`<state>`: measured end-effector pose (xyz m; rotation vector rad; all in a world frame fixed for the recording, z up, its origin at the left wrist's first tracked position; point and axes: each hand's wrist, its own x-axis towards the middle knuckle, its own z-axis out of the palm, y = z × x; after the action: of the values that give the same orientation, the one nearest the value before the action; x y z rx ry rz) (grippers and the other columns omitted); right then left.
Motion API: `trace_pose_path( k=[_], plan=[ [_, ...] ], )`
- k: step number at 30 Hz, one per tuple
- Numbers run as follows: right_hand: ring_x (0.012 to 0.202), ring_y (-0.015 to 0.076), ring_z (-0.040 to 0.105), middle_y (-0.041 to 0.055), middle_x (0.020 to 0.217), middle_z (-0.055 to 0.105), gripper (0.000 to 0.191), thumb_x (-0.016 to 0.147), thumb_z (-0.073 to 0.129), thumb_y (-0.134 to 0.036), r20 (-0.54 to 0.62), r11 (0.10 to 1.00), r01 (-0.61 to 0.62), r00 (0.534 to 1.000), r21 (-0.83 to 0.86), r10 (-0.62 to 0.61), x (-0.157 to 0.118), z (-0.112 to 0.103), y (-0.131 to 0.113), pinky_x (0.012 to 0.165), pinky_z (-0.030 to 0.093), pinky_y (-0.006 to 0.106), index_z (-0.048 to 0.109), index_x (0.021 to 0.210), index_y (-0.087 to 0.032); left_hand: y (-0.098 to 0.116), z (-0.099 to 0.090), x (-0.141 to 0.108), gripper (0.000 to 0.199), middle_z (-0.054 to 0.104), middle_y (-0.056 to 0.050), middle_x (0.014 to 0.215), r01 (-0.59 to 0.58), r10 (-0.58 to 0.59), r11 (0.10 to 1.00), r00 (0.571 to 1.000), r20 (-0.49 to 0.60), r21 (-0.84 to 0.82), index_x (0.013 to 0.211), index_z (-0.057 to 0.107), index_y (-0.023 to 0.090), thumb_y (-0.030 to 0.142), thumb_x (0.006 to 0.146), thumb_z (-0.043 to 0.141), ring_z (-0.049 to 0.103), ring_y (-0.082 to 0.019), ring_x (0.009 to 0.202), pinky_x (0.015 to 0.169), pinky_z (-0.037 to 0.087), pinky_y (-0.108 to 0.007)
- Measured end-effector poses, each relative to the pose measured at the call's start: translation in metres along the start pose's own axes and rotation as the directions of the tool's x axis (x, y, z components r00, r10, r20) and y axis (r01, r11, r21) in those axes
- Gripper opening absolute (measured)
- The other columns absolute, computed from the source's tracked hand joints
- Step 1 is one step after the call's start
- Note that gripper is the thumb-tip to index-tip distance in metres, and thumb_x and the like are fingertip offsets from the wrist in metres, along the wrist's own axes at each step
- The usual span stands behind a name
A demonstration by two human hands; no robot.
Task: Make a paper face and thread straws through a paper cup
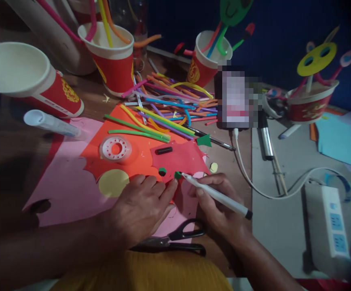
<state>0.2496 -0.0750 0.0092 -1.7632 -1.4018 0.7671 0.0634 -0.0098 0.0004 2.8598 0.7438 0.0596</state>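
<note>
My right hand (216, 198) is closed around a white marker (222, 199); its tip touches or nearly touches a small green paper piece (178, 175). My left hand (146, 206) lies on the paper sheets with its index finger stretched to the edge of that piece, and holds nothing. Just left of the piece is a green and black paper scrap (162, 171). A black marker cap (163, 150) lies above it on the red paper (183, 159). Scissors (175, 239) with black handles rest below my hands, their blades partly hidden. A yellow paper circle (112, 183) lies beside my left hand.
Orange paper (139, 155), pink paper (69, 182) and a tape roll (115, 148) lie left. Behind are many coloured straws (175, 101), red paper cups (115, 68) and a lit phone (237, 99). Its white cable (248, 182) runs right to a power strip (327, 222).
</note>
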Motion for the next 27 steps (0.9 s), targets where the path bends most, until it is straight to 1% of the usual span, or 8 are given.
trace_pose_path(
  k=[4, 7, 11, 15, 19, 23, 27],
  plan=[
    [0.058, 0.0137, 0.066, -0.0006, 0.068, 0.069, 0.001, 0.083, 0.058, -0.022, 0.019, 1.0, -0.019, 1.0, 0.016, 0.018, 0.002, -0.0003, 0.0009, 0.053, 0.053, 0.024, 0.059, 0.084, -0.022, 0.0007, 0.0065, -0.0021, 0.036, 0.066, -0.005, 0.079, 0.014, -0.013, 1.0, 0.999, -0.042, 0.008, 0.12, 0.054, 0.013, 0.031, 0.089, 0.046, 0.056, -0.023, 0.076, 0.069, 0.035, -0.038],
    [0.057, 0.0135, 0.066, -0.0011, 0.066, 0.069, 0.003, 0.083, 0.058, -0.021, 0.022, 0.999, -0.001, 1.0, 0.044, 0.0, 0.0028, -0.0007, 0.0045, 0.052, 0.053, 0.023, 0.061, 0.083, -0.021, 0.0014, 0.0097, -0.0025, 0.036, 0.066, -0.005, 0.08, 0.015, -0.015, 1.0, 0.998, -0.065, -0.005, 0.12, 0.053, 0.012, 0.031, 0.089, 0.046, 0.056, -0.023, 0.077, 0.068, 0.034, -0.038],
    [0.056, 0.0126, 0.066, -0.0017, 0.066, 0.069, 0.004, 0.082, 0.059, -0.019, 0.018, 0.998, 0.052, 0.998, 0.037, -0.052, 0.0036, 0.0004, 0.0063, 0.051, 0.052, 0.023, 0.061, 0.084, -0.021, 0.002, 0.0098, -0.0022, 0.036, 0.066, -0.005, 0.079, 0.014, -0.015, 1.0, 0.997, -0.08, -0.01, 0.119, 0.053, 0.011, 0.029, 0.09, 0.044, 0.055, -0.023, 0.076, 0.069, 0.033, -0.038],
    [0.055, 0.0122, 0.065, -0.0018, 0.066, 0.068, 0.003, 0.081, 0.06, -0.019, 0.021, 0.998, 0.043, 0.999, 0.04, -0.044, 0.0051, 0.0017, 0.0041, 0.048, 0.05, 0.022, 0.061, 0.082, -0.021, 0.0019, 0.0084, -0.0022, 0.036, 0.065, -0.005, 0.078, 0.007, -0.008, 1.0, 0.997, -0.078, -0.015, 0.119, 0.054, 0.01, 0.029, 0.09, 0.044, 0.055, -0.024, 0.075, 0.068, 0.032, -0.038],
    [0.056, 0.0128, 0.065, -0.0016, 0.066, 0.068, 0.003, 0.081, 0.06, -0.019, 0.033, 0.998, 0.061, 0.998, 0.028, -0.062, 0.0059, 0.0018, 0.0026, 0.05, 0.05, 0.023, 0.061, 0.082, -0.022, 0.0013, 0.0078, -0.0025, 0.037, 0.065, -0.005, 0.079, 0.003, -0.004, 1.0, 0.997, -0.081, -0.016, 0.119, 0.053, 0.009, 0.029, 0.09, 0.044, 0.055, -0.024, 0.075, 0.067, 0.032, -0.039],
    [0.057, 0.0119, 0.065, -0.0017, 0.066, 0.068, 0.004, 0.081, 0.06, -0.018, 0.038, 0.999, 0.04, 0.998, 0.016, -0.041, 0.0051, 0.0019, 0.0026, 0.052, 0.05, 0.022, 0.061, 0.081, -0.021, 0.0009, 0.0078, -0.003, 0.036, 0.065, -0.005, 0.079, 0.006, -0.006, 1.0, 0.997, -0.079, -0.006, 0.119, 0.053, 0.01, 0.029, 0.09, 0.045, 0.055, -0.023, 0.075, 0.067, 0.032, -0.038],
    [0.057, 0.0123, 0.065, -0.001, 0.067, 0.068, 0.003, 0.081, 0.061, -0.018, 0.032, 0.999, 0.052, 0.998, 0.015, -0.052, 0.0045, 0.0023, 0.0039, 0.053, 0.051, 0.023, 0.062, 0.083, -0.021, 0.0007, 0.0071, -0.0028, 0.036, 0.065, -0.004, 0.079, 0.004, -0.005, 1.0, 0.997, -0.082, -0.008, 0.119, 0.053, 0.011, 0.03, 0.09, 0.044, 0.055, -0.023, 0.076, 0.068, 0.033, -0.038]
  ],
)
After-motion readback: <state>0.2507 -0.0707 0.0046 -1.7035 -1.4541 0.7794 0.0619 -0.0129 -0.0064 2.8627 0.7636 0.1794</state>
